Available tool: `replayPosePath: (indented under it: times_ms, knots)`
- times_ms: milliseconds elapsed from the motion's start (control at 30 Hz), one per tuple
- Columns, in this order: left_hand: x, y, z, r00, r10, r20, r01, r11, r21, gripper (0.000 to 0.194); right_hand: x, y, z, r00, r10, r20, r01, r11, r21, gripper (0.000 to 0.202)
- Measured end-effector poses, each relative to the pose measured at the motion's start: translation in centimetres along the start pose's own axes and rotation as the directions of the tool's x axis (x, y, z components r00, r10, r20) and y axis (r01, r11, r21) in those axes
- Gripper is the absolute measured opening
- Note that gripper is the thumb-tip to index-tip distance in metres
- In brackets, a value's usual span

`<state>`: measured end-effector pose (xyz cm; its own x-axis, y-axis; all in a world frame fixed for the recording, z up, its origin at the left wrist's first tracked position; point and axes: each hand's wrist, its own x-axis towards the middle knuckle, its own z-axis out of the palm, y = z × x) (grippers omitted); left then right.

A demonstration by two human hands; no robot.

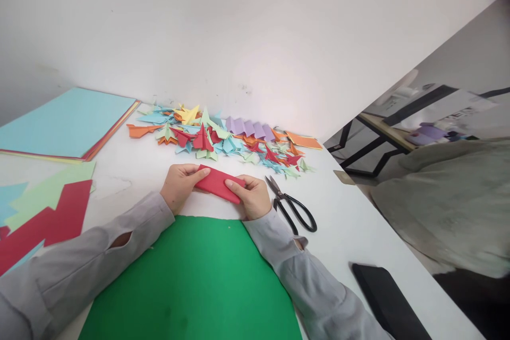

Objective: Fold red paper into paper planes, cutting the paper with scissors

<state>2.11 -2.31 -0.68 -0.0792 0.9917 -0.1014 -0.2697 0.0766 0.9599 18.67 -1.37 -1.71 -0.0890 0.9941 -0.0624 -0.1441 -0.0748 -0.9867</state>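
Note:
A folded strip of red paper [220,185] is held just above the white table, beyond the far edge of a green sheet [191,281]. My left hand [180,185] pinches its left end, thumb on top. At the right end my right hand [253,196] grips it the same way, the thumb lying across the paper. The fingers beneath the paper are mostly hidden. Black-handled scissors [290,204] lie with their blades parted, just right of my right hand.
Folded paper planes [203,139] in several colours are heaped along the wall. Large coloured sheets [67,122] are stacked at the back left, with red paper offcuts [67,212] in front. A black phone-like slab [388,297] lies at right, near a person in a pale top [450,196].

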Motion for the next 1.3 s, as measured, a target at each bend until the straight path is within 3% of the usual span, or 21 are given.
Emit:
replayPosePath:
  times_ms: [733,1300]
  knots:
    - [0.3,-0.4,-0.2,0.999,0.032,0.022,-0.033,0.999,0.026,0.024,0.4,0.8,-0.3,0.998,-0.058,-0.02,0.057,0.998,-0.022,0.028]
    - [-0.3,0.4,0.0,0.995,0.071,0.065,-0.085,0.968,0.236,0.021,-0.2,-0.2,0.1,0.997,0.017,0.071,-0.012,0.998,-0.068,0.028]
